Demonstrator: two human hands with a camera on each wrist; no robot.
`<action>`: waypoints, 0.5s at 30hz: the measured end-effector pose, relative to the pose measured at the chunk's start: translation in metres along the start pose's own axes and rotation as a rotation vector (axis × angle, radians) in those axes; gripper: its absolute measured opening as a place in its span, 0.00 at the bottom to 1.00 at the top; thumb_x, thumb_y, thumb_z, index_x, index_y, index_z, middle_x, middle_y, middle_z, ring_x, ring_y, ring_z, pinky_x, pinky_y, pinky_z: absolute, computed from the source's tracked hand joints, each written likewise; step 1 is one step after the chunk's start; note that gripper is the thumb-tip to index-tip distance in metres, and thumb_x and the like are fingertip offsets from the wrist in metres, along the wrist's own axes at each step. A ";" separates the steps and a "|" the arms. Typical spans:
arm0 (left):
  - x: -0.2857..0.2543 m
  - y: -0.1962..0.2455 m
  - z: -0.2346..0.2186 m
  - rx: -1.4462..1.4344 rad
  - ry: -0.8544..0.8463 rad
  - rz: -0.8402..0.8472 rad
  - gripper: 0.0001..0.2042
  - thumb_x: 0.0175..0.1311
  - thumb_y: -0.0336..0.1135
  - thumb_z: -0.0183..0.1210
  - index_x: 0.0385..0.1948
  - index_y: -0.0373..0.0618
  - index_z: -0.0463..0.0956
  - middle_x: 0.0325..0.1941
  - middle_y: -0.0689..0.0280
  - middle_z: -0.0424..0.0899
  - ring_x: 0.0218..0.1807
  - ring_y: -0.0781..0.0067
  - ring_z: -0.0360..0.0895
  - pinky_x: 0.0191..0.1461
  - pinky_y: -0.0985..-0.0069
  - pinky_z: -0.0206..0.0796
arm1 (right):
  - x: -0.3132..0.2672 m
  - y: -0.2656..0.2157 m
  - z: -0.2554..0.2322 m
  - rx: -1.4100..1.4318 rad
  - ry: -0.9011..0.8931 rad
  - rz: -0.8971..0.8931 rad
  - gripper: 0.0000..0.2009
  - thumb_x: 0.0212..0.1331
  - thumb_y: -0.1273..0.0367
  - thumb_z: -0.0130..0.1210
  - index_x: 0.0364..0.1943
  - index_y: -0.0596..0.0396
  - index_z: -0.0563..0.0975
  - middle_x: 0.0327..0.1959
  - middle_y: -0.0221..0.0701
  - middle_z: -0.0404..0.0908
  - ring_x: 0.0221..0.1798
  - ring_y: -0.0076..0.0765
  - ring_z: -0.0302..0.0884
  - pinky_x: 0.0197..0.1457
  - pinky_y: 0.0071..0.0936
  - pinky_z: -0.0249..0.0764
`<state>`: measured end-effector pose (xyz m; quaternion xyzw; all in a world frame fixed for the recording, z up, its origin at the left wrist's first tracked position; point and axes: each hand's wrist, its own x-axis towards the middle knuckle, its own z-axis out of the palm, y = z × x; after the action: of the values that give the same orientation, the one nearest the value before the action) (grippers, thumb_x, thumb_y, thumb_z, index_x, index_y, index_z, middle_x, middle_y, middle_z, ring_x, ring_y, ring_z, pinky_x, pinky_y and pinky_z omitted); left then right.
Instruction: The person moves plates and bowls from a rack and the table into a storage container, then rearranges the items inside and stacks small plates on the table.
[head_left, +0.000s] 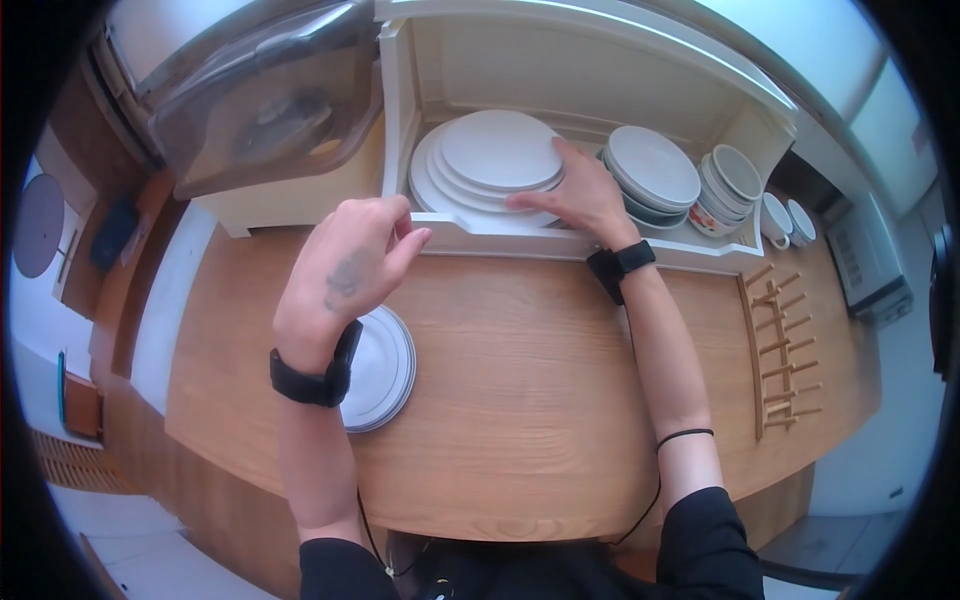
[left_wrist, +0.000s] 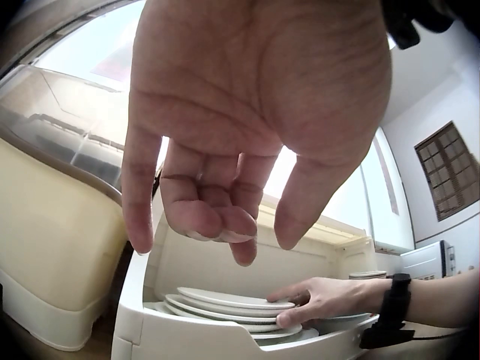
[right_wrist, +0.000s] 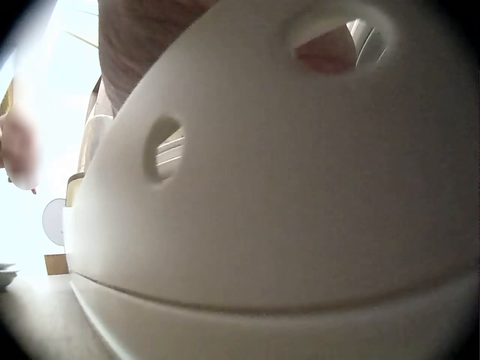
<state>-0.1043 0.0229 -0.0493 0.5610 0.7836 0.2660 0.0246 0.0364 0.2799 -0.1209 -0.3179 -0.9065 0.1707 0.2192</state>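
Where the right hand (head_left: pixel 585 200) rests, a stack of flat white plates (head_left: pixel 497 160) sits at the left end of a white rack (head_left: pixel 470 235). The plates are round and plain, bigger ones at the bottom and smaller ones on top. From the left wrist view about four or five rims show, but the exact count is hard to tell. The right hand lies on the right edge of the stack, fingers mostly straight, with the fingertips touching the plates. It is not curled around them.

The left hand (head_left: pixel 345 270) hovers just in front of the rack's left corner. Its fingers hang loosely bent, and it holds nothing.

Beside the plates in the rack are two stacks of bowls (head_left: pixel 652 170), then a stack of smaller bowls (head_left: pixel 730 180) at the right end. Two cups (head_left: pixel 785 220) stand just past the rack.

On the wooden counter (head_left: pixel 540 370), under the left wrist, lies another small pile of plates (head_left: pixel 385 370). One wooden peg rack (head_left: pixel 783 345) lies flat at the right. One cream box with a clear lid (head_left: pixel 270 95) stands left of the rack.
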 end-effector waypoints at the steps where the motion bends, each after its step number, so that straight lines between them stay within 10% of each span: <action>1: 0.000 0.000 0.001 0.001 0.005 0.003 0.11 0.62 0.34 0.62 0.27 0.34 0.79 0.26 0.47 0.81 0.32 0.46 0.80 0.38 0.61 0.70 | -0.001 -0.001 -0.001 0.012 0.003 0.017 0.58 0.33 0.37 0.74 0.66 0.68 0.69 0.60 0.58 0.76 0.63 0.59 0.75 0.68 0.41 0.71; 4: 0.000 -0.005 0.004 0.011 0.019 0.064 0.12 0.65 0.34 0.62 0.28 0.30 0.76 0.21 0.52 0.78 0.23 0.61 0.74 0.32 0.68 0.66 | 0.001 0.003 0.003 0.027 0.035 0.004 0.60 0.29 0.36 0.74 0.64 0.69 0.69 0.60 0.58 0.76 0.63 0.57 0.76 0.66 0.41 0.74; 15: -0.001 -0.002 0.003 0.008 -0.003 0.036 0.12 0.64 0.34 0.63 0.28 0.31 0.77 0.20 0.54 0.78 0.23 0.64 0.74 0.31 0.69 0.66 | 0.002 0.004 0.009 0.027 -0.009 -0.004 0.66 0.26 0.36 0.76 0.71 0.65 0.61 0.66 0.60 0.69 0.66 0.60 0.73 0.67 0.44 0.73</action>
<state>-0.1048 0.0229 -0.0531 0.5753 0.7745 0.2624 0.0189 0.0318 0.2825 -0.1299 -0.3123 -0.9058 0.1840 0.2196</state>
